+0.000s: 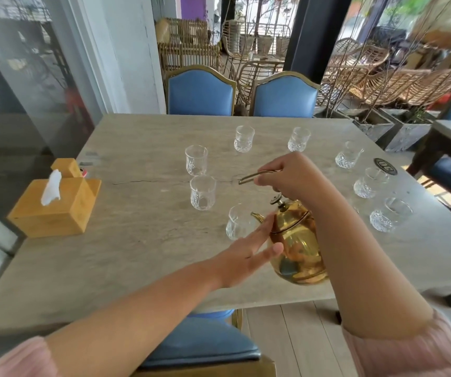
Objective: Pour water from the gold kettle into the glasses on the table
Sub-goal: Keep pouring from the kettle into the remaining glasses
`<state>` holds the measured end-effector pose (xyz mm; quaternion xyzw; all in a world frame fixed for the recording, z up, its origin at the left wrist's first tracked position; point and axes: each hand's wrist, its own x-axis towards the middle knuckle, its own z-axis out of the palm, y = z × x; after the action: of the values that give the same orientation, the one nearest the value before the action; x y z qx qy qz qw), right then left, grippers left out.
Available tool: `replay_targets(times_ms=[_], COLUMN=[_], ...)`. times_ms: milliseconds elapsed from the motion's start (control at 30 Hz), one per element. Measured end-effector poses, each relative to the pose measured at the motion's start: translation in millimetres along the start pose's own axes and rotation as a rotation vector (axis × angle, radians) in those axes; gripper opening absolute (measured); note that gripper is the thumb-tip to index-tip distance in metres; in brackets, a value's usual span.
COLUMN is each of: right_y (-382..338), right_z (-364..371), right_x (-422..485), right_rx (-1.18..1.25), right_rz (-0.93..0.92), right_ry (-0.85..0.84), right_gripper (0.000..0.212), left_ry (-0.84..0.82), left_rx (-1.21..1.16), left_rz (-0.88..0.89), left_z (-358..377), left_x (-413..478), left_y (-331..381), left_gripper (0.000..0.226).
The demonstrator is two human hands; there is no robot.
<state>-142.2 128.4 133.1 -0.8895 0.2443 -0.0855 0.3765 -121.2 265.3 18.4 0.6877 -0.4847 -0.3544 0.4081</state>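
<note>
Kettle (297,248) tipped toward a glass (239,223), lower centre of the frame.
The right hand (287,175) is curled round the thin handle (254,176) and holds the kettle tilted, its spout at the rim of that glass, near the front edge of the counter (137,254). The left hand (248,254) is flat with straight fingers, resting against the kettle's side. Seven more glasses (203,192) stand in a loose ring across the middle and right of the counter. Two blue chairs (201,91) stand behind it. A wooden tissue box (55,205) sits at the left. Whether water is flowing cannot be told.
</note>
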Motion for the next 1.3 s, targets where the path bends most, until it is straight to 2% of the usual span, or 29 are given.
replay_targets(times_ms=[600,1300], right_y=[-14.5,-19.3], right_z=[-3.8,-0.5], right_x=[8.1,5.2], right_rx=[-0.091,-0.109], right_rz=[-0.013,0.001], right_ry=[-0.071,-0.085], right_gripper=[0.024,0.024], left_ry=[0.039,0.049], left_rx=[-0.134,-0.191], left_rz=[0.003,-0.012], left_z=[1.4,0.6], left_x=[1.8,-0.7], left_y=[5.2,4.7], left_gripper=[0.092,0.094])
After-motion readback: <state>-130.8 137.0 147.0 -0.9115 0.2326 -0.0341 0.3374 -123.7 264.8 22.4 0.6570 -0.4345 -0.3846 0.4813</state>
